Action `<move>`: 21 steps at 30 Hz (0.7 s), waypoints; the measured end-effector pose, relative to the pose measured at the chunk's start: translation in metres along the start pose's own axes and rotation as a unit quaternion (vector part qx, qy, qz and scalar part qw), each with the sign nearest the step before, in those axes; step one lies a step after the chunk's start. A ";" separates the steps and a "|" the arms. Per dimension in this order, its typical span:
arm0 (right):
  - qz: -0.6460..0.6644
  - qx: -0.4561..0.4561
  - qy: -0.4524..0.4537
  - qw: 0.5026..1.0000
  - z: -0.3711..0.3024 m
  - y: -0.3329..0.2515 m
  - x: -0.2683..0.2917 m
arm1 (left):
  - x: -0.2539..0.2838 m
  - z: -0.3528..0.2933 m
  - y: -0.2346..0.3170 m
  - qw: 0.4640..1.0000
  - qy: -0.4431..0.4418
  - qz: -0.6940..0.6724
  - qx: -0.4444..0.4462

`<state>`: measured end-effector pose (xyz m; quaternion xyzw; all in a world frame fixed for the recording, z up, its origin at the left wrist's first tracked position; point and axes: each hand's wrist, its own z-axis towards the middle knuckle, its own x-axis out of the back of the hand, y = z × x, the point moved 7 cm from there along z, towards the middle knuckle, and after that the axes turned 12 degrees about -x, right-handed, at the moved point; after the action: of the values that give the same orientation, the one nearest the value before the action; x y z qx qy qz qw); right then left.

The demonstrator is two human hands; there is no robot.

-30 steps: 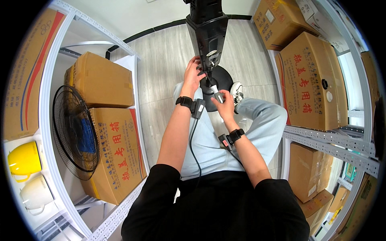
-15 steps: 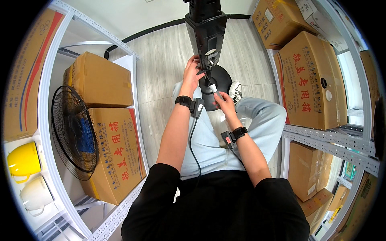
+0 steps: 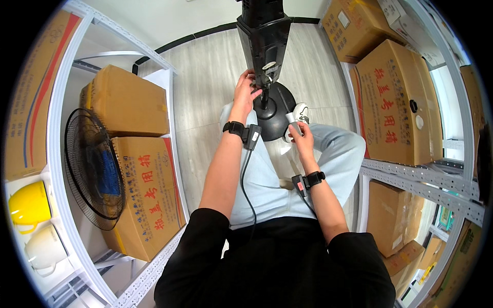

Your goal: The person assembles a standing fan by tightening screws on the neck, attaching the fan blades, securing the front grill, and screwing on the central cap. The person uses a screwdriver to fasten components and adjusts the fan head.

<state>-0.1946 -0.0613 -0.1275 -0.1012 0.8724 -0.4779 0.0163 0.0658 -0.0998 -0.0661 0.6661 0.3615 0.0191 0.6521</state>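
Observation:
In front of me a black fan stand (image 3: 264, 46) rises from a round black base (image 3: 281, 97) on the floor. My left hand (image 3: 242, 97) grips the lower end of its housing, the thumb near the thin pole and the fingers partly hidden behind the housing. My right hand (image 3: 302, 139) is closed round a screwdriver (image 3: 291, 118) with a grey and white handle. Its thin shaft points up and away, over the base and apart from the housing.
On the left shelf a round black wire fan grille (image 3: 77, 169) leans against cardboard boxes (image 3: 146, 192); a yellow mug (image 3: 31, 205) and a white mug (image 3: 47, 250) stand nearer. The right rack (image 3: 431, 179) holds more boxes (image 3: 395, 102). My legs flank the base, a shoe (image 3: 302, 112) beside it.
My right hand has drawn the screwdriver back and to the right, away from the lower end of the housing. The left hand has stayed at the housing.

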 end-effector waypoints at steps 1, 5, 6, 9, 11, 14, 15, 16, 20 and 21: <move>0.008 0.003 0.007 1.000 0.003 -0.003 0.004 | -0.001 0.000 0.000 1.000 0.001 0.002 -0.002; -0.035 0.040 0.015 0.998 0.013 -0.021 0.011 | -0.002 -0.003 0.000 0.999 0.030 -0.020 0.009; -0.058 0.042 0.027 0.997 0.016 -0.023 0.011 | -0.003 -0.004 -0.001 0.999 0.029 -0.020 0.009; -0.108 0.051 0.056 0.991 0.026 -0.029 0.009 | -0.005 -0.003 0.001 1.000 0.004 -0.009 0.002; -0.117 0.061 0.069 0.989 0.032 -0.032 0.008 | -0.006 0.000 0.000 1.000 -0.008 -0.004 -0.002; -0.160 0.092 0.078 0.980 0.024 -0.053 -0.002 | 0.000 -0.001 0.000 1.000 0.011 -0.008 0.000; -0.177 0.108 0.093 0.974 0.024 -0.056 -0.002 | -0.002 -0.003 0.000 1.000 0.022 -0.013 0.005; -0.194 0.124 0.108 0.967 0.024 -0.060 -0.001 | -0.004 -0.004 0.000 0.999 0.032 -0.018 0.009; -0.256 0.173 0.167 0.936 0.020 -0.072 0.001 | -0.006 -0.004 0.002 0.999 0.026 -0.019 0.003; -0.254 0.173 0.168 0.937 0.016 -0.075 0.001 | -0.005 -0.004 0.001 1.000 0.025 -0.018 0.004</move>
<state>-0.1813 -0.1141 -0.0739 -0.2329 0.7112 -0.6201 -0.2353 0.0606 -0.0988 -0.0620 0.6612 0.3897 0.0225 0.6406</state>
